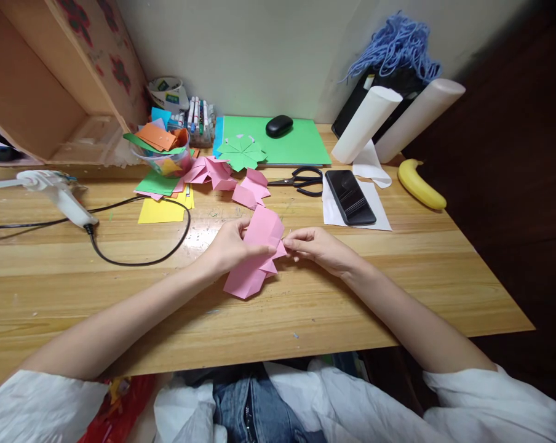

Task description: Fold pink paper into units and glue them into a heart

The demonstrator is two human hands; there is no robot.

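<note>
A folded pink paper piece (253, 261) with several pointed flaps is held just over the wooden table. My left hand (234, 247) grips it from the left, thumb across its front and fingers behind. At its right edge my right hand (317, 246) pinches with thumb and forefinger at a small pink tip; the fingertips partly hide what they hold. Just beyond lie another folded pink paper (251, 189) and a pink paper cluster (211, 173). A green folded paper flower (242, 152) rests behind them.
Black scissors (301, 181), a phone (350, 197) on white paper and a banana (420, 184) lie to the right. White rolls (368, 123) stand behind. On the left are a tub of paper scraps (160, 151), yellow paper (162, 211) and a glue gun (66, 200) with a looping cord.
</note>
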